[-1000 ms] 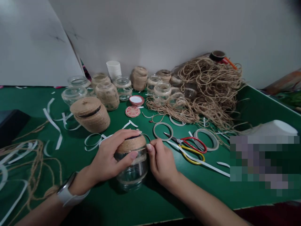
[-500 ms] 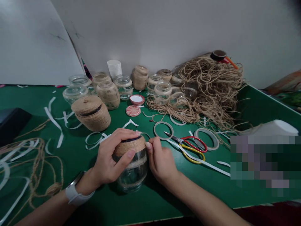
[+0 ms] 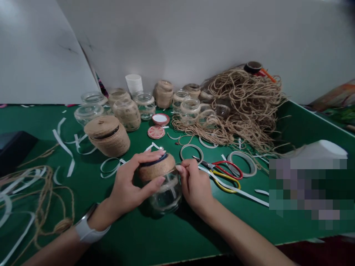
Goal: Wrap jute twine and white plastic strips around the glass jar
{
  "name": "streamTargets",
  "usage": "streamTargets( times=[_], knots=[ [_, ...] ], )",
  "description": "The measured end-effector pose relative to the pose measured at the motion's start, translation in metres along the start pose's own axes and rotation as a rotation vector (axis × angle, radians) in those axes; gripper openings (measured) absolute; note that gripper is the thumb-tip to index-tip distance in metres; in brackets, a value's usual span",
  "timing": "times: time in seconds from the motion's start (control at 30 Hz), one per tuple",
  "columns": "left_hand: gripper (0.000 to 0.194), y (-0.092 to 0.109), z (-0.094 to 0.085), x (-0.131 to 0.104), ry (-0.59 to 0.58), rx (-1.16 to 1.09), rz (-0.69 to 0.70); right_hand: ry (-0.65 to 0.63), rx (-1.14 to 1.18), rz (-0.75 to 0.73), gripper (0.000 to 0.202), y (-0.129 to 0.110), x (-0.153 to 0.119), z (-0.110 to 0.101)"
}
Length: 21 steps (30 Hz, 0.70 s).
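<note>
A glass jar (image 3: 166,195) leans in front of me, its base swung toward the right. Tan jute twine (image 3: 158,170) wraps its lid, with a dark patch showing on top. My left hand (image 3: 133,181) grips the lid, fingers over the top and thumb against the front. At the lid's right side, my right hand (image 3: 195,183) is closed in a pinch; whatever lies between its fingertips is too small to make out. Scissors (image 3: 219,171) with red and yellow handles lie beyond my right hand.
Twine-covered jar (image 3: 108,136) stands left of centre; several glass jars (image 3: 190,111) line the back. A big twine heap (image 3: 246,96) fills the back right. Tape rolls (image 3: 244,164), red-and-white lids (image 3: 155,132), white strips (image 3: 65,147) and loose twine (image 3: 50,199) lie on the green table.
The jar has tilted, its base moving right and slightly up. My right hand has moved slightly right with its pinch kept, while my left hand stays on the lid.
</note>
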<state>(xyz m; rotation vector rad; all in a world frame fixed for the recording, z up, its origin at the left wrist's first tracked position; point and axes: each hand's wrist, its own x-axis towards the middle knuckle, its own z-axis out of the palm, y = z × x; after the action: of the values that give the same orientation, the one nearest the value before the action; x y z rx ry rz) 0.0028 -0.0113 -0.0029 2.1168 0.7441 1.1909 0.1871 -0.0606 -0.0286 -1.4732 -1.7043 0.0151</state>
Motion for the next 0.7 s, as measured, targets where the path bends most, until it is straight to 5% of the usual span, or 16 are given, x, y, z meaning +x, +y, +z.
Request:
streamTargets(
  times=[0.1, 0.3, 0.6, 0.7],
  knots=[
    [0.034, 0.007, -0.002, 0.002, 0.005, 0.037, -0.117, 0.029, -0.002, -0.001, 0.030, 0.000, 0.002, 0.000],
    [0.026, 0.015, -0.003, 0.006, -0.066, 0.076, -0.021, -0.021, 0.074, -0.016, 0.030, -0.007, -0.002, 0.003],
    [0.020, 0.005, -0.005, 0.006, 0.025, 0.013, -0.163, 0.017, 0.102, -0.070, 0.032, -0.010, -0.004, 0.003],
    [0.019, 0.002, -0.007, 0.006, 0.025, 0.011, -0.152, -0.056, 0.167, 0.019, 0.029, -0.009, -0.006, 0.006]
  ],
)
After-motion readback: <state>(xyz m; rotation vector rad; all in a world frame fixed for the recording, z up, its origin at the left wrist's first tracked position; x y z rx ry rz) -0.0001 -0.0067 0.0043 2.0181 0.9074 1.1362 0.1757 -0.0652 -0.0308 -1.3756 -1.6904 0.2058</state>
